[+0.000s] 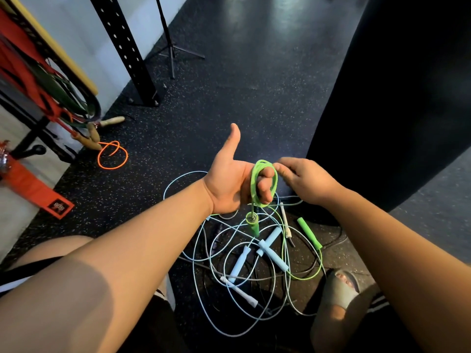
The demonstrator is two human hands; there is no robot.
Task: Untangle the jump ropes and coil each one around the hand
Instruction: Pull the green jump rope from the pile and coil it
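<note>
Head view, looking down past both forearms. Shows left hand (229, 186), thumb up, fingers curled through several loops of thin lime-green plastic jump rope (254, 182); right hand (304, 183), just beside those fingers, pinching the same cord at the coil's top. Leaves one green cylindrical handle (254, 226) dangling below the left palm and the other green handle (309, 233) flat on black speckled rubber floor (254, 98), below and nearer the right hand, long axis running far-left to near-right. Judged next: remaining slack drawn clear of tangled pale blue ropes (272, 256).
</note>
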